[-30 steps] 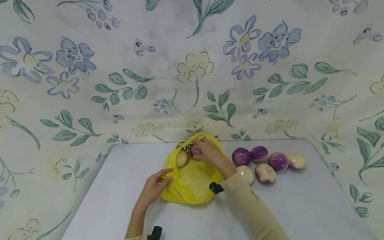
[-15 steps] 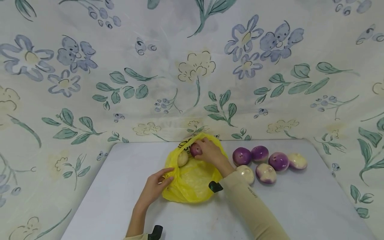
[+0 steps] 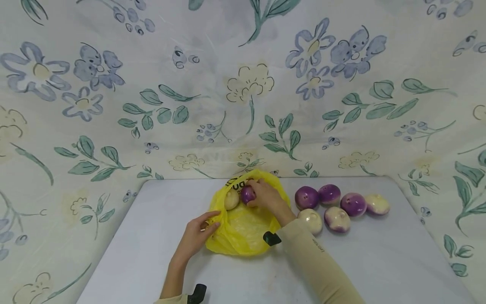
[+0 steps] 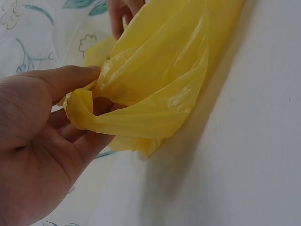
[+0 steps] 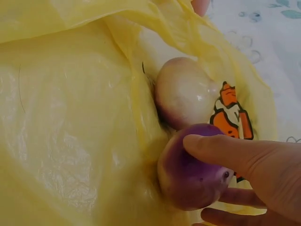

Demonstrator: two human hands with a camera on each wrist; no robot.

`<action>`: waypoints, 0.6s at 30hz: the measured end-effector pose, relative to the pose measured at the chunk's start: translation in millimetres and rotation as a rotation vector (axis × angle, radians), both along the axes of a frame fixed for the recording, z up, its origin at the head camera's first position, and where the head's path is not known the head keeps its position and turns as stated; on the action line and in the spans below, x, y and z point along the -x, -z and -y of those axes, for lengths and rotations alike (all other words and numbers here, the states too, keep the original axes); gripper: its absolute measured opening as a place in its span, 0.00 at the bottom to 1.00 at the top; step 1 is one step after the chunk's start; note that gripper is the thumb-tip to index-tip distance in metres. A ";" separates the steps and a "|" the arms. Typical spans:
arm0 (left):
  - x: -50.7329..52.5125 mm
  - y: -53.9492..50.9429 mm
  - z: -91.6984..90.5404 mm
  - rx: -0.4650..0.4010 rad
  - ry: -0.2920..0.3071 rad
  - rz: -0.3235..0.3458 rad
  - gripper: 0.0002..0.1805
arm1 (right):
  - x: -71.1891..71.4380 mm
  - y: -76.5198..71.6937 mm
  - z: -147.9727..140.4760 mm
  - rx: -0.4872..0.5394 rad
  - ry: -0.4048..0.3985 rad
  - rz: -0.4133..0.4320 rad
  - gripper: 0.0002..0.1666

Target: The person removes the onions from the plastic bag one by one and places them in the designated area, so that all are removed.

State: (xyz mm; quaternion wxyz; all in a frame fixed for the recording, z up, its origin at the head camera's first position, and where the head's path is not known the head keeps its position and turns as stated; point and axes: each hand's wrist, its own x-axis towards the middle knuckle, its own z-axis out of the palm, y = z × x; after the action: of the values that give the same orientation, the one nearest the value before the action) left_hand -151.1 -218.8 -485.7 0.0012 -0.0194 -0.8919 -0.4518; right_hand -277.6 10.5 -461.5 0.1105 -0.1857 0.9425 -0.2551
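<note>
A yellow plastic bag [image 3: 248, 236] lies on the table with its mouth spread. My left hand [image 3: 192, 238] pinches the bag's left edge, and in the left wrist view the plastic [image 4: 155, 113] bunches between thumb and fingers. Inside the bag, my right hand [image 3: 267, 196] grips a purple and cream turnip [image 5: 190, 176], thumb on its purple top. Touching or nearly touching it is a paler turnip [image 5: 183, 94], also in the bag. The right fingers are partly hidden behind the held turnip.
Right of the bag, several turnips sit close together, among them a purple one [image 3: 306, 197], a cream one [image 3: 311, 221] and a pale one [image 3: 377, 204] at the far right. The white table [image 3: 144, 228] ends at a flower-patterned backdrop [image 3: 212, 105].
Within the bag, the turnip in my right hand has shifted slightly and turned, showing more of its glossy purple side. My left hand stays on the bag's edge.
</note>
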 end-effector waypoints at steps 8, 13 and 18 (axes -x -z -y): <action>0.0 -0.5 -1.0 -0.003 0.002 -0.001 0.20 | -7.2 -3.1 3.5 -0.016 0.030 0.056 0.50; -0.1 -1.7 -1.5 0.004 0.000 -0.003 0.20 | -10.6 -5.9 5.3 -0.021 0.039 0.063 0.50; -0.3 -3.7 -1.8 0.010 0.000 0.000 0.20 | -12.9 -3.6 6.1 -0.005 0.013 0.042 0.42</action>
State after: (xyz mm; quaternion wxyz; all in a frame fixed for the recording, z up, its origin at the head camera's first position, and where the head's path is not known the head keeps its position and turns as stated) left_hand -150.8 -216.9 -482.0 0.0009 -0.0194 -0.8943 -0.4471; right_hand -264.8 4.4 -457.9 0.1291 -0.1740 0.9417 -0.2574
